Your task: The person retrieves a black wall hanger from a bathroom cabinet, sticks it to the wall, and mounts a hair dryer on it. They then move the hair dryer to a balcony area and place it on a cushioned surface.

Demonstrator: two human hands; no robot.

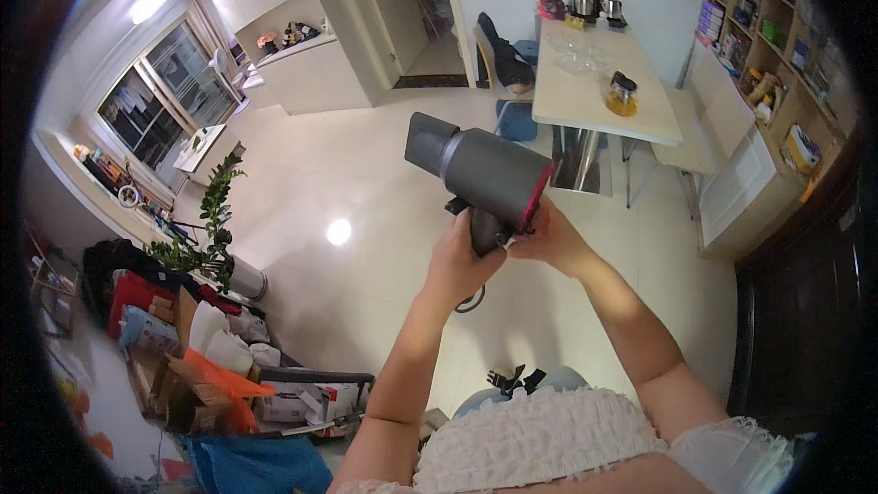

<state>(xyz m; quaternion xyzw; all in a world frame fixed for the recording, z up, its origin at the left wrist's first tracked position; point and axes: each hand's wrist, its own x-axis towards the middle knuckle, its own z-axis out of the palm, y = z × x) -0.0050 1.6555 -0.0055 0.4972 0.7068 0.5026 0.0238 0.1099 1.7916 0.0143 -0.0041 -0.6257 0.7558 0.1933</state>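
Observation:
A dark grey hair dryer [498,167] with a red-rimmed back end is held up in front of me, its flat nozzle aimed to the far left. My left hand [455,261] is closed around the handle below the barrel. At the red rim, my right hand [553,242] touches the back of the dryer and the handle's side, with its fingers bent and partly hidden behind the dryer. A short loop of dark cord hangs beneath my left hand.
A white table [599,82] with a glass jar [623,96] stands ahead to the right, shelves [777,46] beyond it. Boxes and bags crowd the left near a potted plant [218,210]. A dark door [800,329] is at the right.

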